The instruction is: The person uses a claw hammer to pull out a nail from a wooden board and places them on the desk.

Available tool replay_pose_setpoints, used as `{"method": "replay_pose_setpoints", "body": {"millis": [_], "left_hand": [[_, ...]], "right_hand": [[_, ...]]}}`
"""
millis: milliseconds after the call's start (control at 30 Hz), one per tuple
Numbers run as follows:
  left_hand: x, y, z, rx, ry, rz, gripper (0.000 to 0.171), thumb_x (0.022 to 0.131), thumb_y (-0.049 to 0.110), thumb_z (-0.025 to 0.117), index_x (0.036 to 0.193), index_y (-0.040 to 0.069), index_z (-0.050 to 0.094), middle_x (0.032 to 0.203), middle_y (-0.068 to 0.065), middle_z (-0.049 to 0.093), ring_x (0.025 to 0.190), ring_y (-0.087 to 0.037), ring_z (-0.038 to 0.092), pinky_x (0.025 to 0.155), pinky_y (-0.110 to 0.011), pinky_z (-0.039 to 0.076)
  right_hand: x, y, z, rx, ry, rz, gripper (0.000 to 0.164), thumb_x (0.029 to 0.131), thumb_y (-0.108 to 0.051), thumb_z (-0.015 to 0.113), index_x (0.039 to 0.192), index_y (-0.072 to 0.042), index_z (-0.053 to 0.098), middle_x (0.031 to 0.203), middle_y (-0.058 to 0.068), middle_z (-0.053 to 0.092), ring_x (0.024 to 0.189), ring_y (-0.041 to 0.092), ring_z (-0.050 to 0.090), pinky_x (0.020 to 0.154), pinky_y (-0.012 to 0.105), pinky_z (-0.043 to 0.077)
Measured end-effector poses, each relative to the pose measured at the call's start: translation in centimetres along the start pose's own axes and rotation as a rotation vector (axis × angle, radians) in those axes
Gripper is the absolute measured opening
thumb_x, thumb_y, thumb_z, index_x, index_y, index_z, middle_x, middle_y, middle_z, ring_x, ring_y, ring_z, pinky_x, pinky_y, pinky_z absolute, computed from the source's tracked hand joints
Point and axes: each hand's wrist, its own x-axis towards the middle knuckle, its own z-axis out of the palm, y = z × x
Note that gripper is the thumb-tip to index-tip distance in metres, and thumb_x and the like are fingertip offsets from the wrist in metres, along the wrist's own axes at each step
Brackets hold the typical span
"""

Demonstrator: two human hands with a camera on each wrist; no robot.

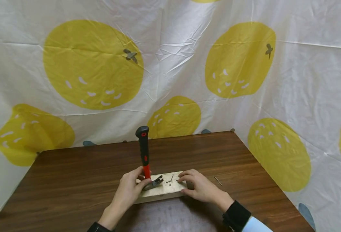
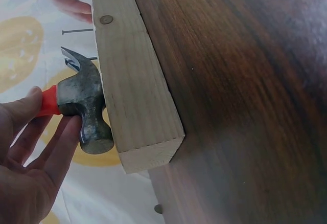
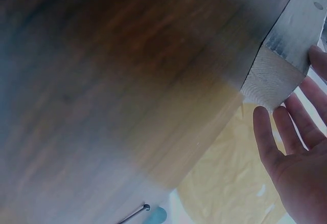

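Observation:
A claw hammer (image 1: 143, 148) with a black and red handle stands head-down on a pale wooden block (image 1: 159, 194). My left hand (image 1: 129, 188) holds it low, thumb and fingers about the red neck and the head. In the left wrist view the hammer head (image 2: 84, 98) lies against the block's top, its claw towards the nails. One nail (image 2: 76, 31) sticks out of that face; another is partly hidden by the claw. My right hand (image 1: 200, 187) grips the block's right end, thumb at the near side and fingers curled over the top.
A loose nail (image 1: 218, 181) lies on the brown wooden table (image 1: 80, 187), right of the block. Several small dark holes or nail heads dot the block's top. Behind the table hangs a white cloth (image 1: 170, 64) with yellow fruit prints.

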Motion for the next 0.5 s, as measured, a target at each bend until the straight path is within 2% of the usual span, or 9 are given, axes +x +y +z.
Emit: {"method": "replay_pose_setpoints", "body": {"millis": [200,500], "left_hand": [[-0.15,-0.06,0.02,0.016,0.007,-0.02,0.024,0.083,0.008,0.084,0.101,0.019,0.071,0.091,0.005,0.073,0.085,-0.017,0.071,0.069,-0.032,0.057],[-0.51,-0.11,0.05,-0.011,0.054,0.015,0.027,0.082,0.007,0.084,0.101,0.02,0.071,0.093,0.005,0.073,0.083,-0.017,0.072,0.068,-0.032,0.056]], "right_hand": [[-0.02,-0.13,-0.06,0.005,-0.006,0.011,0.031,0.094,-0.019,0.078,0.122,-0.009,0.071,0.134,0.008,0.062,0.126,0.026,0.055,0.101,0.043,0.048],[-0.09,-0.05,0.08,0.01,-0.008,0.012,0.031,0.094,-0.02,0.078,0.122,-0.01,0.071,0.134,0.008,0.062,0.126,0.026,0.055,0.1,0.044,0.048]]}}
